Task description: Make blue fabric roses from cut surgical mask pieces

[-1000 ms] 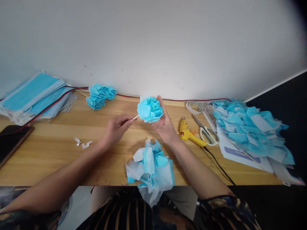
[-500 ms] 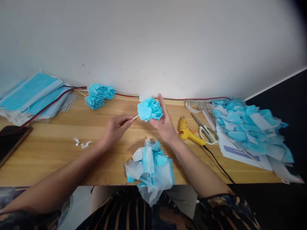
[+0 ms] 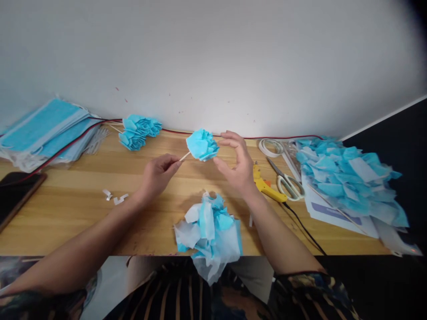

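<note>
Pale-brown wood-grain surface (image 3: 66,213). Far right: heap of crumpled blue and white fabric pieces (image 3: 350,178). Near centre: smaller blue-and-white fabric pile (image 3: 213,231), overhanging near edge. Left hand (image 3: 160,174) closed in a pinch; right hand (image 3: 239,168) half open, thumb and fingers parted. Layered blue fabric flower (image 3: 202,145): centre, between hands, beside right fingertips, contact unclear. Thin pale stick (image 3: 185,156): its stem, held by left hand.

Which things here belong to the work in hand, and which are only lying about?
Likely for the work:
blue flower, its stick pinched by the left hand; right hand open beside it
similar flowers
loose blue-and-white pieces
glue gun
scissors

Probably just lying about:
phone
small white scraps
</note>
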